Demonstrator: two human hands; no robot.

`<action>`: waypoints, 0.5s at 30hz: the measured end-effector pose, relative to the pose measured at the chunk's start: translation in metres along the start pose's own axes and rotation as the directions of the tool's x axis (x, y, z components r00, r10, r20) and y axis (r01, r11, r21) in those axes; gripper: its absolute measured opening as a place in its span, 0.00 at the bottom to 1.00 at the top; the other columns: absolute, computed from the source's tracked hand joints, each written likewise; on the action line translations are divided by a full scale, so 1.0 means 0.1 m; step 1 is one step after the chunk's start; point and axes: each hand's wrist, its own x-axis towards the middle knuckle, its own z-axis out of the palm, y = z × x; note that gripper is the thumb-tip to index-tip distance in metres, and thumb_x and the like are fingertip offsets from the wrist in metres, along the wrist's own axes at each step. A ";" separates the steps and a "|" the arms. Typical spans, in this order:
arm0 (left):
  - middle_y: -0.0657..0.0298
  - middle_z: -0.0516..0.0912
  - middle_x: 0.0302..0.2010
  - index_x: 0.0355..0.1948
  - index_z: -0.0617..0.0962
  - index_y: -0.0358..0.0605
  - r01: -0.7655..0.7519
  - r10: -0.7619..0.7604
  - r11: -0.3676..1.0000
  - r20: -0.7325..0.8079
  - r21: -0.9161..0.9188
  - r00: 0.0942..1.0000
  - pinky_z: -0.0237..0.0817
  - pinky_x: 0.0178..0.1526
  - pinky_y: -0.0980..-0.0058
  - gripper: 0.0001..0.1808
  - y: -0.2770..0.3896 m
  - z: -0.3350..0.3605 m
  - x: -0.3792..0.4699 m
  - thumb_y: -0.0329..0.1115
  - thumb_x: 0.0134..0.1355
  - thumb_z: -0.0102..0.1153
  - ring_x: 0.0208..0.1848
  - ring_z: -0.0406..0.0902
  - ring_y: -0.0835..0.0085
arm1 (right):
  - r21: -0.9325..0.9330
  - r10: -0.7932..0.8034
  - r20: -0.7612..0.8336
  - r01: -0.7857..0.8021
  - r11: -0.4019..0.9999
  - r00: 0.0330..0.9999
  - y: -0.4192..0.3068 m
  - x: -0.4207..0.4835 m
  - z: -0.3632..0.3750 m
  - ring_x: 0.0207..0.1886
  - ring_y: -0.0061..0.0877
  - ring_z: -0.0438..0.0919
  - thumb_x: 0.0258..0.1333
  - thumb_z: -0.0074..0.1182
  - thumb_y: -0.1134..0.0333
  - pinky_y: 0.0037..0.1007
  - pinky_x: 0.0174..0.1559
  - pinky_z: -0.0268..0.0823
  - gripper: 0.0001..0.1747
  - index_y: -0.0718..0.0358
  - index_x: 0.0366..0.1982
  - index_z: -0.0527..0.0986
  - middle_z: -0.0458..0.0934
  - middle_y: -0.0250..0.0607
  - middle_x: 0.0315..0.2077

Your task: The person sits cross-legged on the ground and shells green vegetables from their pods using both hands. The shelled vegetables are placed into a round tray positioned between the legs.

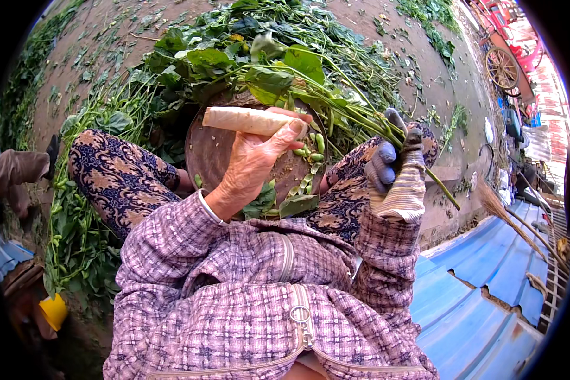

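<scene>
My left hand (251,161), bare with a white bangle at the wrist, grips a pale rolled wrap or flatbread (242,119) above a round, shallow brown basin (204,164). My right hand (394,161) wears a striped, blue-tipped work glove and is closed round the cut stems of a leafy bean plant (356,114). The plant's leaves reach left over the basin's far edge. Green bean pods (317,156) and a few leaves lie along the basin's right and near sides. My left hand covers part of the basin.
Piled bean plants (289,28) lie beyond the basin, with more at the left (83,247). Another person's trousered leg (21,166) is at the far left, above a yellow container (53,312). Blue corrugated sheets (475,285), a straw broom (496,204) and a wheeled cart (502,68) stand right.
</scene>
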 end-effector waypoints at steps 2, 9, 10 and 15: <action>0.57 0.78 0.44 0.42 0.75 0.40 -0.013 0.013 1.000 -0.003 0.005 1.000 0.70 0.44 0.78 0.11 -0.05 0.03 0.01 0.35 0.62 0.52 0.47 0.74 0.75 | -0.071 0.009 -0.118 -0.017 0.997 0.993 0.01 -0.05 0.18 0.08 0.12 0.54 0.61 0.42 0.50 0.16 0.08 0.45 0.27 0.63 0.53 0.65 0.66 0.27 0.15; 0.64 0.79 0.37 0.40 0.75 0.40 -0.063 0.065 0.997 -0.045 0.040 0.997 0.68 0.43 0.81 0.10 -0.19 0.12 0.07 0.31 0.58 0.57 0.41 0.75 0.79 | -0.002 0.058 0.011 -0.058 0.998 0.998 0.11 -0.17 0.01 0.09 0.13 0.60 0.61 0.43 0.51 0.16 0.08 0.51 0.28 0.63 0.56 0.62 0.70 0.29 0.18; 0.64 0.79 0.36 0.40 0.75 0.39 -0.047 0.047 0.999 -0.060 0.010 0.997 0.68 0.43 0.81 0.09 -0.19 0.11 0.06 0.31 0.59 0.57 0.40 0.76 0.79 | -0.107 0.046 -0.032 -0.050 0.993 0.998 0.13 -0.19 0.04 0.09 0.12 0.60 0.61 0.43 0.52 0.16 0.09 0.50 0.28 0.62 0.56 0.62 0.70 0.28 0.18; 0.64 0.79 0.34 0.37 0.75 0.39 0.069 -0.069 0.998 0.010 -0.004 0.998 0.68 0.42 0.80 0.09 -0.11 0.03 0.02 0.31 0.58 0.57 0.37 0.76 0.79 | -0.822 0.437 -0.206 -0.397 0.407 0.875 0.21 -0.16 0.01 0.15 0.07 0.60 0.59 0.42 0.46 0.12 0.16 0.49 0.24 0.57 0.43 0.76 0.67 0.19 0.18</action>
